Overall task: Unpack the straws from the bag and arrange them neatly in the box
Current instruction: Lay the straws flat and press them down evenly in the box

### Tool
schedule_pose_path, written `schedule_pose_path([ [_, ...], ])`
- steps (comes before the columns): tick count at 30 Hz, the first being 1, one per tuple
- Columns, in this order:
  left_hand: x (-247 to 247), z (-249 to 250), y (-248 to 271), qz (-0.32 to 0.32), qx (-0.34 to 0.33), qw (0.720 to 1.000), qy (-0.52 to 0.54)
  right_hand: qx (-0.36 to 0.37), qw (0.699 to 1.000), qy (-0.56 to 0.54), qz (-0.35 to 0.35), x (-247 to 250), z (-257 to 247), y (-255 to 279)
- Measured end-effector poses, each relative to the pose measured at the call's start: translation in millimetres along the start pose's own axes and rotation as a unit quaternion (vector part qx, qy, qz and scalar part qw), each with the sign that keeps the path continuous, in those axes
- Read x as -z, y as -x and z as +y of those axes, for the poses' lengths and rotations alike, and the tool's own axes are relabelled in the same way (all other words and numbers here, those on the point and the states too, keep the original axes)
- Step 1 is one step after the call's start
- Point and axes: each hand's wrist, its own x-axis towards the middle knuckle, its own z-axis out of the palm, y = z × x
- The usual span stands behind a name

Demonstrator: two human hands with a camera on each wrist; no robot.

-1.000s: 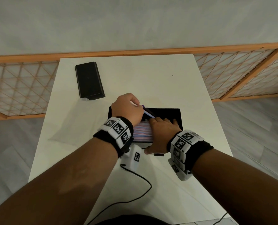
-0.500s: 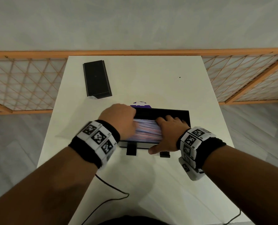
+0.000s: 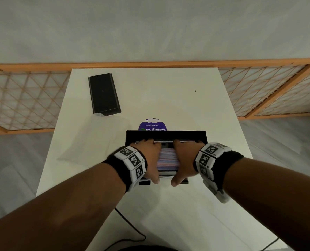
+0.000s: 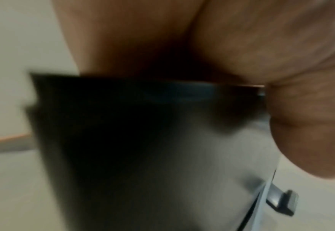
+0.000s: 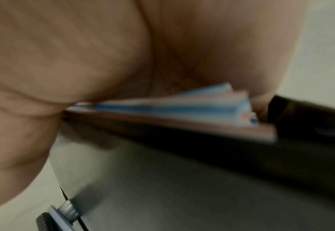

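Observation:
The black box (image 3: 201, 137) stands open in the middle of the white table (image 3: 168, 98). Pink and blue striped straws (image 3: 168, 160) lie in it side by side. My left hand (image 3: 151, 160) covers their left part and my right hand (image 3: 183, 162) their right part. On both hands the fingers curl down over the far side of the pile, and the thumbs sit on the box's near outer wall. In the right wrist view the straws (image 5: 182, 101) show under my palm, above the box wall (image 5: 202, 156). The left wrist view is blurred, with my left thumb (image 4: 305, 132) beside the box (image 4: 123, 140).
A black lid (image 3: 103, 95) lies at the back left of the table. A clear plastic bag (image 3: 96, 142) lies flat left of the box, and its purple round label (image 3: 152, 125) shows behind the box. A black cable (image 3: 129, 227) trails near me. A wooden lattice fence (image 3: 23, 100) stands behind.
A second ago my left hand held one straw above the box. It has come down, and both hands now lie over the pile with fingers at its far side.

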Motion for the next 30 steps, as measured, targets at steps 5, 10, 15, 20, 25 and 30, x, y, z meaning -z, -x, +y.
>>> schedule_pose_path([
  [5,-3.1,1.8,1.2,0.014,-0.007,1.000,-0.005,0.035,0.999,-0.016,0.016,-0.1,-1.1,4.0],
  [10,-7.6,4.9,7.3,-0.001,-0.013,1.000,0.001,0.048,0.998,-0.035,0.030,-6.6,-1.2,14.9],
  [15,-20.1,9.4,14.8,0.007,-0.015,1.000,-0.016,0.034,0.999,-0.013,0.033,-19.2,-9.3,19.3],
  [20,-19.3,10.6,16.3,0.012,-0.005,0.999,-0.029,0.039,0.999,0.010,0.026,-18.1,-14.4,14.8],
  [25,-18.8,8.7,16.2,0.004,-0.009,1.000,-0.011,0.031,0.999,-0.013,0.008,-19.4,-14.4,13.6],
  [30,-20.6,9.0,20.1,0.013,0.000,1.000,0.001,0.019,1.000,-0.008,0.021,-18.8,-14.9,17.1],
])
